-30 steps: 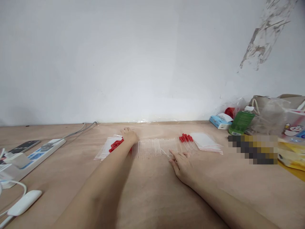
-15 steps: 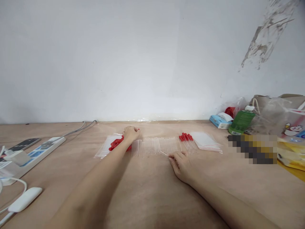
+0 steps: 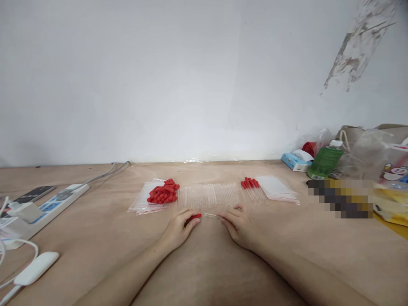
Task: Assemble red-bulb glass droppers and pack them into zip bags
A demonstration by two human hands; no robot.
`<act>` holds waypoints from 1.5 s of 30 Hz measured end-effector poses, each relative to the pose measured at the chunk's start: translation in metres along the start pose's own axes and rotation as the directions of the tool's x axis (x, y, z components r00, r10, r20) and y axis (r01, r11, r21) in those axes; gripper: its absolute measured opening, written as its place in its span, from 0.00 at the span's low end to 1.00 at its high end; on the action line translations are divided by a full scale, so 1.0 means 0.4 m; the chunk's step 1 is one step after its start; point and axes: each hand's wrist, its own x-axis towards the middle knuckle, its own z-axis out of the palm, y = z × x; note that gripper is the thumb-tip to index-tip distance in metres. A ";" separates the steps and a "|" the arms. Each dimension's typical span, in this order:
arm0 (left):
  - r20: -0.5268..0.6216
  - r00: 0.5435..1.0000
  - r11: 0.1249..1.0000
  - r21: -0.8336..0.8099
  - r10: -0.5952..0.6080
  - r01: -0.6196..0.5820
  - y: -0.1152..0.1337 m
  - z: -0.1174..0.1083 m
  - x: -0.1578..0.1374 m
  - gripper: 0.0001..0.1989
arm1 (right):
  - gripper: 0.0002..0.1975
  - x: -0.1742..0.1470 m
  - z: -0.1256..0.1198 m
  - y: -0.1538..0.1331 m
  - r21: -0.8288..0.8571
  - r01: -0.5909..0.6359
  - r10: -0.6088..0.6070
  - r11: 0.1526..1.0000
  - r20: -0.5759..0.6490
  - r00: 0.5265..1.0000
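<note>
Pinched in the fingers of my left hand point(image 3: 178, 227) is a red rubber dropper bulb point(image 3: 196, 216). Facing it, my right hand point(image 3: 239, 223) grips a clear glass dropper tube point(image 3: 210, 215), whose free end points left at the bulb; a small gap separates the two. Beyond my hands lies a row of glass tubes point(image 3: 207, 194) side by side. A heap of red bulbs point(image 3: 162, 192) rests left of the row, on clear zip bags point(image 3: 143, 197). Several droppers with bulbs fitted point(image 3: 250, 183) lie at the row's right end.
More white-looking bags point(image 3: 276, 188) are stacked at the right. A tissue box point(image 3: 291, 162), a green bottle point(image 3: 325, 160) and plastic bags point(image 3: 366, 157) stand at the back right. On the left are a power strip point(image 3: 60, 202), a phone point(image 3: 35, 194) and a white adapter point(image 3: 36, 267).
My left hand has come from beside the bulb heap to the front middle, bringing a red bulb. My right hand has drawn a glass tube clear of the row, toward me.
</note>
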 end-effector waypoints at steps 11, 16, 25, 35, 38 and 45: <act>0.023 0.997 0.997 0.004 0.078 -0.078 0.012 0.007 -0.002 0.10 | 0.10 0.007 0.003 -0.007 0.046 0.022 -0.025 0.999 0.065 0.998; 0.048 0.995 0.996 -0.024 0.085 -0.084 0.020 0.012 -0.005 0.11 | 0.10 0.006 0.004 0.001 0.137 0.005 -0.020 0.991 0.109 0.994; 0.164 0.968 0.980 0.029 0.190 -0.198 0.026 0.015 -0.013 0.12 | 0.10 0.008 -0.011 -0.006 0.009 0.033 -0.034 0.999 0.153 0.988; 0.208 0.942 0.959 0.059 0.261 -0.279 0.025 0.019 -0.015 0.11 | 0.12 -0.002 -0.001 -0.036 -0.064 0.025 -0.013 0.998 0.193 0.981; 0.222 0.939 0.957 0.064 0.264 -0.284 0.028 0.017 -0.015 0.11 | 0.13 -0.001 0.003 -0.041 -0.089 0.020 -0.001 0.996 0.208 0.978; 0.189 0.956 0.971 0.044 0.224 -0.236 0.027 0.017 -0.010 0.11 | 0.12 0.019 -0.024 -0.059 -0.106 0.036 -0.008 0.994 0.249 0.968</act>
